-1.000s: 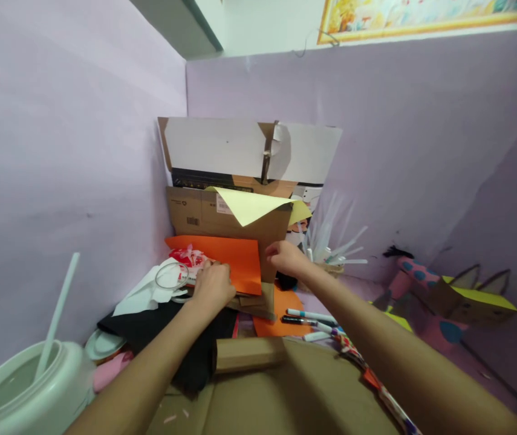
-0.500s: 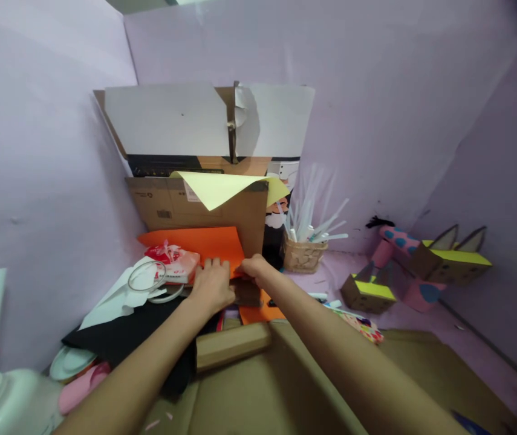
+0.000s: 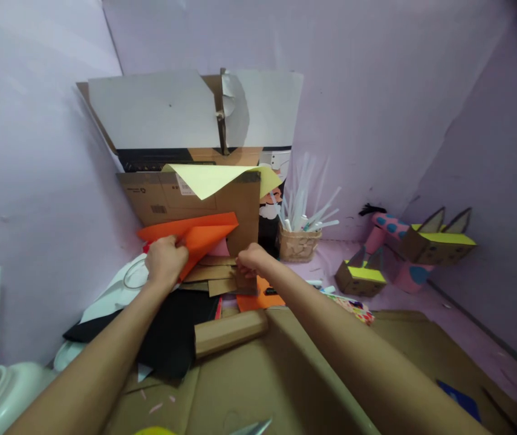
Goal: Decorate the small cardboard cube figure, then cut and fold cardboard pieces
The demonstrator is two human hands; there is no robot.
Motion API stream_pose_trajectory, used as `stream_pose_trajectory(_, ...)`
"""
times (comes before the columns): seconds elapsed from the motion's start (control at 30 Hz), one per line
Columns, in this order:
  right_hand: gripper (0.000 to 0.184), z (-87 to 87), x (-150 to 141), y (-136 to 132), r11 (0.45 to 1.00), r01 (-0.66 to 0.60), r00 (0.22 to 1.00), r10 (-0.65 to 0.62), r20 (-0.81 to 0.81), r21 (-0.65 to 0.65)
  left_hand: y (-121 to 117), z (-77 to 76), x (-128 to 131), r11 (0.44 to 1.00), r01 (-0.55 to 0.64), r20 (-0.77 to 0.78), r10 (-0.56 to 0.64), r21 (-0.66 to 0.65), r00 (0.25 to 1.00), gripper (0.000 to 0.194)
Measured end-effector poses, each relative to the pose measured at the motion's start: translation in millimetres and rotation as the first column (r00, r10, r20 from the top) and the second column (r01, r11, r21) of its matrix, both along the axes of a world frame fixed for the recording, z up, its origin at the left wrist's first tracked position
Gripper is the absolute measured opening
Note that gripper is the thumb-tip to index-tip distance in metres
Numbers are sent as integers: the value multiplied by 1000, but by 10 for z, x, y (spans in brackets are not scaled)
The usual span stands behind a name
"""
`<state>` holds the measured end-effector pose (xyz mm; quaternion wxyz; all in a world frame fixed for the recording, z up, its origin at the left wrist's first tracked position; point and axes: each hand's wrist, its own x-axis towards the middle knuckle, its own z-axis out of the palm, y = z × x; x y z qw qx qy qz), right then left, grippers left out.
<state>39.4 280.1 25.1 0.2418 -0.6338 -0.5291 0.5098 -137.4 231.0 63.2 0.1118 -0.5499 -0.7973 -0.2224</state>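
Note:
My left hand is closed on an orange sheet, which is lifted and folded over to the left. Under the sheet, a stack of brown cardboard pieces has come into view. My right hand pinches at the right end of these pieces, its fingertips partly hidden. Black sheets lie below my left hand. White paper and a clear ring are left of it. A folded cardboard tube rests in front of the stack.
A large cardboard box with yellow paper leans at the back. Beside it stands a basket of glue sticks. Cardboard animals sit to the right. A white container is front left. A scissor-like metal blade shows at the bottom edge.
My left hand has moved left and up, peeling the orange sheet back and uncovering the cardboard pieces. My right hand has stayed near the same spot. The view has shifted slightly.

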Motion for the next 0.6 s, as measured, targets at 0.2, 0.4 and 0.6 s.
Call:
stream_pose_trajectory(0.2, 21, -170, -117, 20, 986, -113, 978, 132, 163, -121, 30, -49, -39, 999, -44, 38, 42, 31, 998, 34)
stream_pose_trajectory(0.4, 19, -277, -251, 87, 991, -89, 978, 107, 178, -104, 11, -87, -32, 998, -54, 54, 53, 25, 997, 34)
stream_pose_trajectory(0.6, 24, -341, -206, 47, 999, 33, 998, -32, 48, -24, -11, -76, -32, 999, -46, 69, 44, 22, 997, 35)
